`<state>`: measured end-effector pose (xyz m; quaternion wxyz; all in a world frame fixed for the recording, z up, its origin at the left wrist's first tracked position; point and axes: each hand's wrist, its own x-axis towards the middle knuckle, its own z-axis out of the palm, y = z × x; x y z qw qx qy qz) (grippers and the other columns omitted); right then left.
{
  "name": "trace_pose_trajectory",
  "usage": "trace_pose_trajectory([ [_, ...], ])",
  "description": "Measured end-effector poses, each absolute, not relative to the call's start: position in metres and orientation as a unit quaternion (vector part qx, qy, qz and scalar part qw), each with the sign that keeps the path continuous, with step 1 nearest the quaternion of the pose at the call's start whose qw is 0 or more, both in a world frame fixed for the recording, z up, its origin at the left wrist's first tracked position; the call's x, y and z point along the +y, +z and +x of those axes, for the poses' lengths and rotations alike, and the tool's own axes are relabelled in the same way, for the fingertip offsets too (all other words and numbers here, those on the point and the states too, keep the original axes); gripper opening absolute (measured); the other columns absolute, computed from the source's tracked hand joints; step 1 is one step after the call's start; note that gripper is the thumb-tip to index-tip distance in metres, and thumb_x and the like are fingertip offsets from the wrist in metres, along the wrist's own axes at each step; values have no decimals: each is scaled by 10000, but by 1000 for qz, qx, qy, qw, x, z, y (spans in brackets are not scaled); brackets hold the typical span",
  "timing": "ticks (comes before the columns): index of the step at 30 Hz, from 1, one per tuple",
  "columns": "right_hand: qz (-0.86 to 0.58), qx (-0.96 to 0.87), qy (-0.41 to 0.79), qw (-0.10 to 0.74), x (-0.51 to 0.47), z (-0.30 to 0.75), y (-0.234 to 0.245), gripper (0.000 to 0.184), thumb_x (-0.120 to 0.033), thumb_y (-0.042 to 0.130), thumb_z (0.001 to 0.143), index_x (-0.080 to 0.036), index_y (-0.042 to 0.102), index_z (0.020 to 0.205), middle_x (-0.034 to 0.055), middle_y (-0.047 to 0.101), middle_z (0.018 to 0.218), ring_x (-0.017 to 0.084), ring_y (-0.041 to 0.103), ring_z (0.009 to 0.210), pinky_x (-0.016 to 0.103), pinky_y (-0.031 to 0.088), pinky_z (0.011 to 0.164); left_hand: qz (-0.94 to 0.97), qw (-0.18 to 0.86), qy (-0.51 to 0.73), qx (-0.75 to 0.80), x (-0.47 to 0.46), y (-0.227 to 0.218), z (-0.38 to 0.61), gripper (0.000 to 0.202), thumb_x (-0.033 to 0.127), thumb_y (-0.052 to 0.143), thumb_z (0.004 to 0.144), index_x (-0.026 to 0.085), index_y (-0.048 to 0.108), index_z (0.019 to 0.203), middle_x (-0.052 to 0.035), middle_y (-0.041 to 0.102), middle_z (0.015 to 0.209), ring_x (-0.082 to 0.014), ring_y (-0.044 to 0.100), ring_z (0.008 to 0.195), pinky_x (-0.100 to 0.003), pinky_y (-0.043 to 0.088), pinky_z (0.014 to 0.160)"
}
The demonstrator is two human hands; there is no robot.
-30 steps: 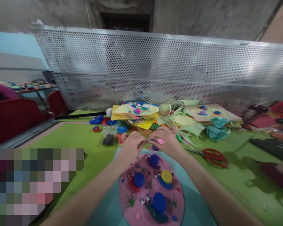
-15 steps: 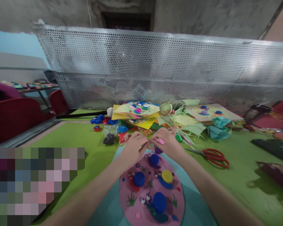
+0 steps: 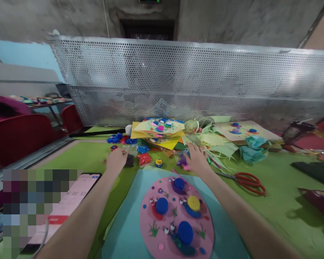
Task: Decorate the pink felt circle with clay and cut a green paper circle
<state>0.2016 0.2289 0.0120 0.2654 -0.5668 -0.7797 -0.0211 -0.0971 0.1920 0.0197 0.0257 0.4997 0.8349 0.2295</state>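
A pink round disc [image 3: 156,230] lies on a light blue sheet [image 3: 124,230] in front of me. Glued on it are blue bottle caps [image 3: 185,232], a yellow cap [image 3: 194,203] and small snail figures. My left hand [image 3: 115,160] reaches out to the left of the sheet. Its knuckles face me beside a small black object [image 3: 129,160], and its fingers are hidden. My right hand [image 3: 196,158] lies stretched out beyond the disc's far edge, fingers forward. It sits next to purple and pink scraps [image 3: 183,162].
Red scissors [image 3: 248,180] lie to the right on the green table [image 3: 272,201]. A stack of coloured paper [image 3: 162,130], loose blue caps [image 3: 118,138] and green paper strips [image 3: 218,145] sit at the back. Behind them stands a perforated metal screen [image 3: 178,82]. A phone [image 3: 70,201] lies at the left.
My hands were together, pinching something small over the disc's far edge. They have parted: the left went left toward the black object, and the right moved forward and flattened out.
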Motion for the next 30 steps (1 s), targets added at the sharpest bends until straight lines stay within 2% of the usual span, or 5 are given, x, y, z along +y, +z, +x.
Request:
trace_pose_trajectory([
  [6, -508, -843, -41, 174, 227, 184, 25, 200, -239, 509, 880, -203, 656, 1012, 101, 663, 1115, 272, 542, 1055, 451, 362, 877, 508, 96, 262, 815, 193, 28, -93, 301, 323, 567, 853, 161, 556, 1106, -79, 602, 1109, -214, 610, 928, -422, 528, 784],
  [13, -538, -835, -70, 97, 247, 147, 28, 371, -441, 541, 849, -101, 688, 850, 175, 696, 913, 325, 584, 960, 526, 372, 850, 508, 100, 298, 802, 190, 32, -93, 330, 334, 562, 855, 163, 537, 1136, -78, 601, 1105, -211, 616, 905, -415, 533, 768],
  [19, -542, -835, -82, 56, 246, 144, 29, 287, -364, 565, 876, -162, 587, 1079, 69, 611, 1114, 234, 584, 999, 475, 453, 869, 541, 60, 298, 784, 196, 19, -91, 332, 311, 572, 850, 177, 534, 1152, -89, 566, 1190, -240, 582, 1010, -460, 502, 842],
  [26, -491, -861, 17, 131, 228, 152, 39, 315, -252, 576, 842, -141, 546, 1135, 94, 641, 1042, 270, 568, 1013, 511, 371, 924, 546, 82, 332, 765, 205, 18, -84, 334, 327, 555, 858, 185, 532, 1160, -91, 561, 1204, -241, 578, 1022, -467, 494, 857],
  [30, -480, -832, 150, 234, 225, 156, 44, 383, -146, 407, 801, -143, 491, 1175, 110, 675, 947, 288, 568, 1002, 504, 302, 946, 553, 110, 351, 747, 207, 17, -85, 281, 319, 558, 857, 182, 567, 1103, -81, 585, 1164, -226, 590, 987, -440, 507, 835],
])
